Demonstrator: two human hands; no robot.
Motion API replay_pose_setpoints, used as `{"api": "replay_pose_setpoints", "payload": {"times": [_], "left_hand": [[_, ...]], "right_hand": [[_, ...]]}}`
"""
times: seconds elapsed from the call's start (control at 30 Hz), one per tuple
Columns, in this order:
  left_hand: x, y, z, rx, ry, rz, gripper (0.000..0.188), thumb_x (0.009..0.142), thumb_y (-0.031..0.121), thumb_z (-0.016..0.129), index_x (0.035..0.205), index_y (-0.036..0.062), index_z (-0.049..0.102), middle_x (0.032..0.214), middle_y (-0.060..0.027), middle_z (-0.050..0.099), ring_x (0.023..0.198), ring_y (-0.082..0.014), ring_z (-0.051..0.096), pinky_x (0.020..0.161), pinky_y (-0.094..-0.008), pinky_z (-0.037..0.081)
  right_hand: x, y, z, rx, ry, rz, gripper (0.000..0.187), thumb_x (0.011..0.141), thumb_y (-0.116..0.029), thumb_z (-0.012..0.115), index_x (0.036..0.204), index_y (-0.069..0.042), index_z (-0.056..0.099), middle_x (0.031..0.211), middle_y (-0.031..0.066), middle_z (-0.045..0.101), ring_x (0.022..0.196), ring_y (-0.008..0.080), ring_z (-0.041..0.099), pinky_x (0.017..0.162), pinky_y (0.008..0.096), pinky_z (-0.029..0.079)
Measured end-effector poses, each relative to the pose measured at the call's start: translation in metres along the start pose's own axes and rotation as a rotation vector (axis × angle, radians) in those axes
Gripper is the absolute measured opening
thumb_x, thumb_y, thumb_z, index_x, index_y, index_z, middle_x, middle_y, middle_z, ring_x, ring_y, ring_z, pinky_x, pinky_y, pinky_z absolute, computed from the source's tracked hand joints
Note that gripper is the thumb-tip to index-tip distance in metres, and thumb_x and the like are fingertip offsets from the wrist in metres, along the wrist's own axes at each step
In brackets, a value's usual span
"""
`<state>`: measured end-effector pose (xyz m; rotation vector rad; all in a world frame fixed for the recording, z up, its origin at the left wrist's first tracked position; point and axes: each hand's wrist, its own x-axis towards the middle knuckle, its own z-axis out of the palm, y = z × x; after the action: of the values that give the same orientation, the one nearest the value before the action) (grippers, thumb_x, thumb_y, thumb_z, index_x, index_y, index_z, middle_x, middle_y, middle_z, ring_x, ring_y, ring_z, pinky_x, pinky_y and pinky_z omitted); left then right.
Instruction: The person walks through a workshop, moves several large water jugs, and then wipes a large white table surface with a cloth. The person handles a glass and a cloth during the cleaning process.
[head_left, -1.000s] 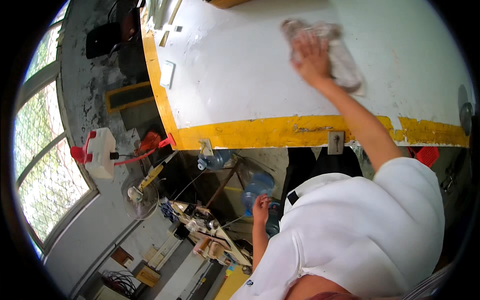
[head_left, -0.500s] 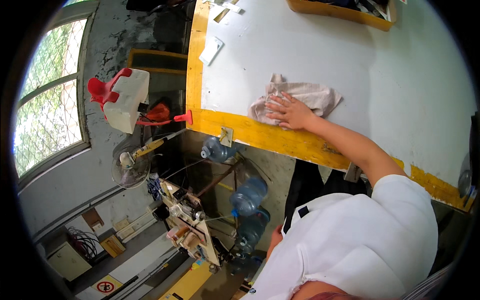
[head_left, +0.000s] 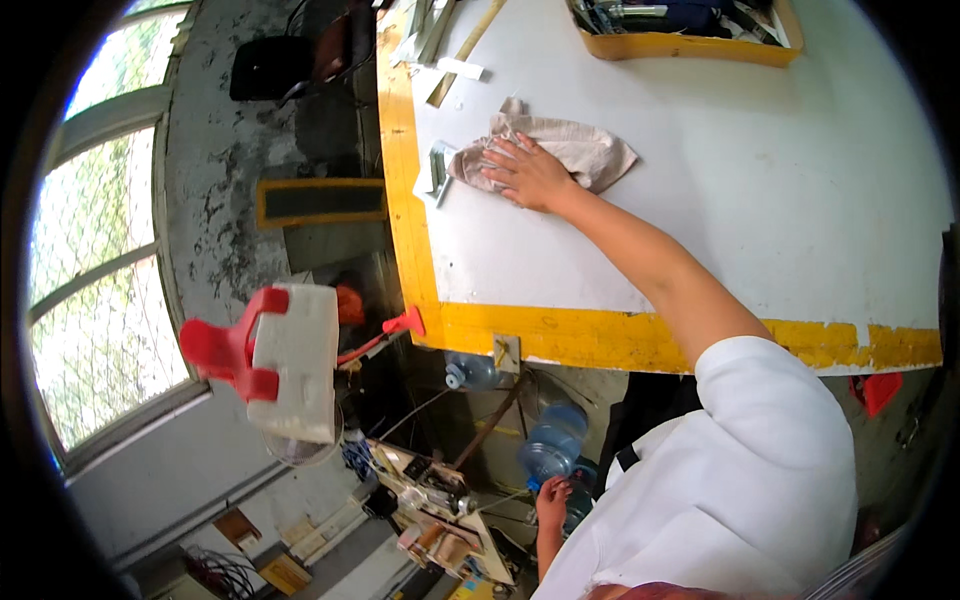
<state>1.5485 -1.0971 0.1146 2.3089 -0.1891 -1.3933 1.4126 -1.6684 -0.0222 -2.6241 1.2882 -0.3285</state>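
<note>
A crumpled beige-pink cloth (head_left: 590, 152) lies on the white tabletop (head_left: 600, 245), toward its left side. My right hand (head_left: 528, 172) rests flat on the cloth, palm down, fingers spread and pressing it to the surface. The cloth's left end meets a small white and greenish flat piece (head_left: 437, 172) near the table's left border. My left hand (head_left: 553, 492) hangs below the table's near edge, next to a blue water bottle (head_left: 555, 437). Its fingers are loosely bent and a little apart, with nothing visible in them.
Long strips (head_left: 465, 52) lie at the table's far left corner. A yellow-rimmed tray (head_left: 690, 45) of tools stands at the far side. Beyond the left edge are a red-clamped white block (head_left: 295, 360) and a fan (head_left: 300, 448). A machine (head_left: 440, 500) stands at lower left.
My right hand has slid the cloth left and farther from the table's near edge, up to the small flat piece. My left hand shows more fully beside the bottles. The view has shifted.
</note>
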Motion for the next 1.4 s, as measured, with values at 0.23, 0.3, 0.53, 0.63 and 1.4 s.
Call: {"api": "replay_pose_setpoints", "payload": {"times": [0.23, 0.3, 0.53, 0.63, 1.4], "left_hand": [[0.039, 0.013, -0.018, 0.085, -0.071, 0.088, 0.022, 0.087, 0.008, 0.052, 0.107, -0.0004, 0.054, 0.093, -0.0073, 0.060, 0.078, -0.0136, 0.058, 0.071, -0.0253, 0.047], [0.052, 0.010, -0.013, 0.121, -0.123, 0.100, 0.022, 0.087, 0.007, 0.051, 0.107, -0.0008, 0.054, 0.093, -0.0070, 0.060, 0.078, -0.0137, 0.058, 0.071, -0.0254, 0.047], [0.067, 0.037, 0.038, 0.367, -0.242, 0.151, 0.021, 0.088, 0.006, 0.050, 0.106, -0.0020, 0.054, 0.093, -0.0073, 0.060, 0.077, -0.0139, 0.059, 0.071, -0.0257, 0.048], [0.064, 0.049, 0.062, 0.352, -0.269, 0.201, 0.020, 0.087, 0.005, 0.050, 0.106, -0.0023, 0.053, 0.093, -0.0076, 0.060, 0.077, -0.0140, 0.058, 0.071, -0.0259, 0.048], [0.015, -0.021, 0.143, 0.595, -0.184, 0.391, 0.021, 0.085, 0.011, 0.054, 0.104, 0.0026, 0.058, 0.084, -0.0080, 0.064, 0.074, -0.0138, 0.060, 0.070, -0.0259, 0.046]], "right_hand": [[-0.036, 0.108, -0.026, -0.093, 0.109, 0.270, 0.050, 0.090, -0.040, 0.035, 0.137, -0.024, 0.030, 0.146, -0.0029, 0.019, 0.136, 0.0180, 0.010, 0.110, 0.0419, 0.004], [-0.074, 0.144, -0.029, -0.074, 0.226, 0.280, 0.051, 0.088, -0.039, 0.040, 0.136, -0.023, 0.032, 0.145, -0.0026, 0.022, 0.135, 0.0175, 0.012, 0.110, 0.0399, 0.006], [-0.243, 0.232, -0.099, -0.237, 0.091, 0.605, 0.048, 0.090, -0.033, 0.041, 0.136, -0.023, 0.032, 0.145, -0.0041, 0.021, 0.134, 0.0161, 0.015, 0.110, 0.0383, 0.012], [-0.329, 0.271, -0.114, -0.288, 0.106, 0.784, 0.047, 0.092, -0.032, 0.038, 0.137, -0.023, 0.029, 0.146, -0.0046, 0.018, 0.135, 0.0167, 0.014, 0.110, 0.0382, 0.012], [-0.409, 0.131, -0.088, 0.105, 0.356, 0.496, 0.037, 0.083, -0.020, 0.053, 0.119, -0.013, 0.053, 0.135, 0.0031, 0.040, 0.127, 0.0263, 0.032, 0.104, 0.0474, 0.023]]}}
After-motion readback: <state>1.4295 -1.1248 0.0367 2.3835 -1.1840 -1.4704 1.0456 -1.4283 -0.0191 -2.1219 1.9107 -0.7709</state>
